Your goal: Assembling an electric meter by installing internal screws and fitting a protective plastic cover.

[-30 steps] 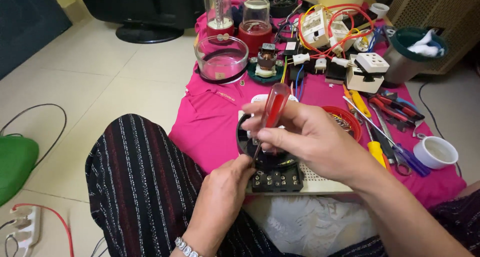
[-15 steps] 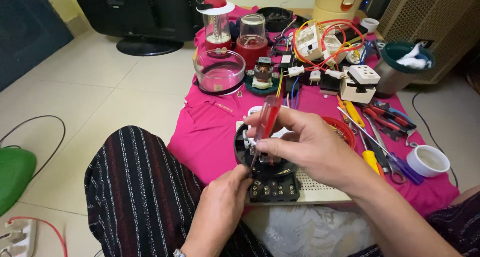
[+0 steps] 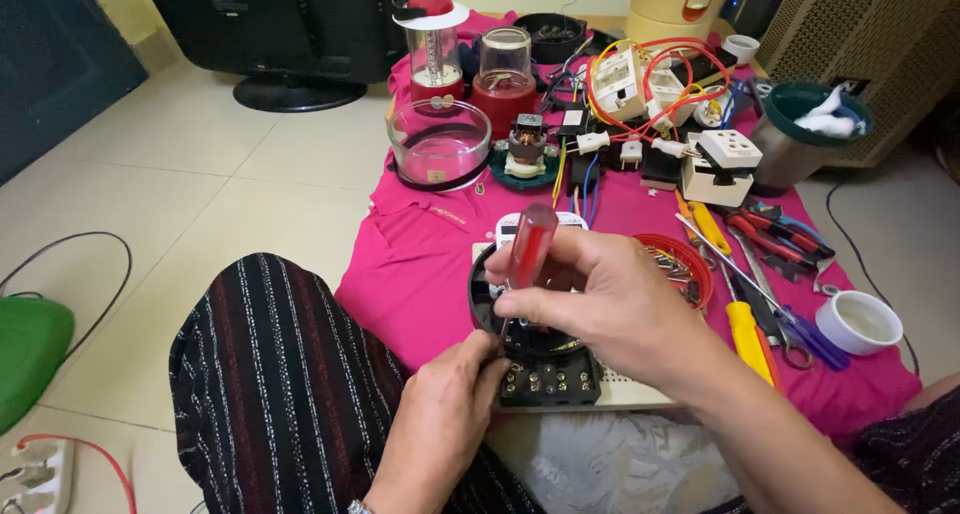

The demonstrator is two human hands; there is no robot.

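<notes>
My right hand (image 3: 600, 299) grips a screwdriver with a clear red handle (image 3: 528, 249), held upright with its tip down in a round black device (image 3: 540, 359). That device has a row of brass screw terminals along its front edge. My left hand (image 3: 440, 429) steadies the black device from the near left side, fingers against its rim. The device rests on a pink cloth (image 3: 430, 264) spread on the floor between my knees.
On the cloth lie a glass jar (image 3: 438, 144), two blender jars (image 3: 470, 64), a small motor (image 3: 527, 144), white sockets with wires (image 3: 720, 164), a red dish of screws (image 3: 685, 264), pliers and a yellow screwdriver (image 3: 745, 324), a white cup (image 3: 858, 322). My striped trouser leg (image 3: 270, 394) is left.
The view has shifted slightly. My right hand has turned the red screwdriver a little over the black device, and my left hand stays on it.
</notes>
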